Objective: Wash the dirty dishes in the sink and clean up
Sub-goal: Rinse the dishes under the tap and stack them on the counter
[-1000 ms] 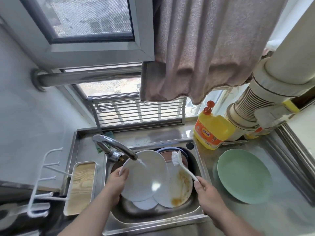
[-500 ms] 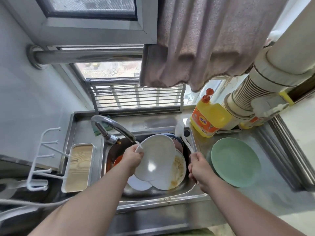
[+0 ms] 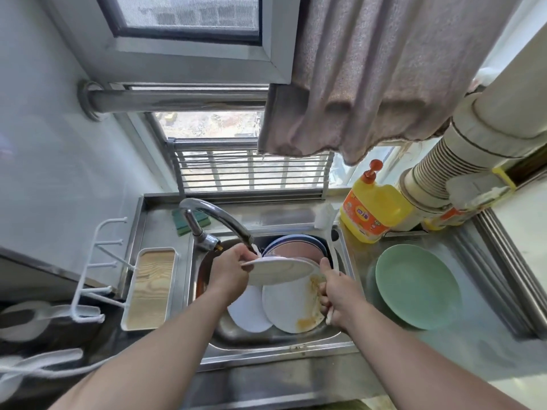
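Single head-worn wide-angle view, looking forward and steeply down from close above the sink (image 3: 344, 255), sink at lower centre, window (image 3: 189, 28) beyond it at top, counter right of it, both forearms entering from the bottom edge.

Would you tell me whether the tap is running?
Running: water streams from the faucet spout onto the white plate held beneath.

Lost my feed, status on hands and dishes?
Left hand grips white plate under faucet. Right hand holds brush handle. Stained plate below.
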{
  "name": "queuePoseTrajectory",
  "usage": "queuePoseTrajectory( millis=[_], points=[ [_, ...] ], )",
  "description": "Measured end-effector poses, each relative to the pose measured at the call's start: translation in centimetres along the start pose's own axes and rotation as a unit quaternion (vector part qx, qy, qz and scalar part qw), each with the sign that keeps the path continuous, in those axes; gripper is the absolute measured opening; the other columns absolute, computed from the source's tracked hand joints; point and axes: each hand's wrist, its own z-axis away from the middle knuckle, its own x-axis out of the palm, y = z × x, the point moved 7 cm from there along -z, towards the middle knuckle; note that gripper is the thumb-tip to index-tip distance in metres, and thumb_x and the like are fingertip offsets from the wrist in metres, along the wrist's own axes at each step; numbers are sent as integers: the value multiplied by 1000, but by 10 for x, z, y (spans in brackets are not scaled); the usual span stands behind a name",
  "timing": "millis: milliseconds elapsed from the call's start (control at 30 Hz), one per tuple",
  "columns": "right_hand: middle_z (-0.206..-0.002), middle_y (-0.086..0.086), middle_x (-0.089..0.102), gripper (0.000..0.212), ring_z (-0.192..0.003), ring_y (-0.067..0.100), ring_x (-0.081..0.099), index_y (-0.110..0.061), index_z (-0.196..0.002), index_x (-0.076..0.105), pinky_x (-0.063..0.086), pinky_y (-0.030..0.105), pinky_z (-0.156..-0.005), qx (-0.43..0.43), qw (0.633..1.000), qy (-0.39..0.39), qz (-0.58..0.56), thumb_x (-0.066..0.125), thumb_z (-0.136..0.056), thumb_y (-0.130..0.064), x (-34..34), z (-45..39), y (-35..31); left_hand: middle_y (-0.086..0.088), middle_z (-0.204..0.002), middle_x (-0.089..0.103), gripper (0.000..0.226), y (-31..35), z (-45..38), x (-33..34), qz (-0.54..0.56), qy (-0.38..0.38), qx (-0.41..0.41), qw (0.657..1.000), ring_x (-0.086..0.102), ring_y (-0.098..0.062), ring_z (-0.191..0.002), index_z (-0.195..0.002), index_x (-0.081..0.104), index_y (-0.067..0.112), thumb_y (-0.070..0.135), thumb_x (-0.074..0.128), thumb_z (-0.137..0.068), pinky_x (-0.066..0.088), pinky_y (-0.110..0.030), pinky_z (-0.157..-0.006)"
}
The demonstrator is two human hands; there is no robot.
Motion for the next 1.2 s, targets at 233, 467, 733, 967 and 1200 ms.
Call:
queuePoseTrajectory(
  millis=[233, 467, 733, 967, 1200],
  points=[
    [-91, 10, 71, 18, -46, 13, 31, -20, -105, 64, 29, 22, -40, -8, 1000, 2, 24, 68, -99, -38, 33, -6, -3, 12, -114, 74, 39, -32, -7, -16, 134, 50, -61, 988, 69, -18, -105, -69, 72, 28, -10, 73, -77, 54, -38, -99],
    [-78, 7, 52, 19, -51, 15, 33, -21, -102, 65, 33, 23, -43, 36, 996, 55, 56, 70, -96, -39, 39, -19, 19, 6, -142, 53, 21, -46, -5, -25, 227, 96, -95, 964, 54, -20, -125, -80, 71, 2, -19, 75, -78, 42, -44, -115],
    [-59, 0, 34, 35, -34, 9, 25, -23, -83, 38, 21, 16, -33, 84, 992, 11, -97, 53, -101, 3, 13, -27, 26, -4, -123, 74, 25, -57, -8, 15, 377, -9, -160, 912, 71, -27, -109, -87, 76, 6, -17, 68, -89, 57, -45, -90],
    [-52, -1, 27, 45, -31, 10, 21, -25, -79, 35, 20, 15, -34, -12, 994, 70, -85, 56, -98, 10, -54, -13, 32, -14, -102, 65, 29, -43, -35, 44, 570, 37, -287, 769, 64, -19, -85, -111, 64, 6, -17, 48, -101, 59, -23, -62],
    [-58, 3, 33, 37, -42, 13, 25, -17, -80, 41, 23, 21, -37, -60, 993, 100, -6, 61, -96, 10, -87, -7, 34, 1, -87, 64, 27, 0, -22, 91, 581, -11, -374, 723, 55, -2, -65, -109, 69, 10, 31, 75, -93, 46, -8, -44]
  ],
)
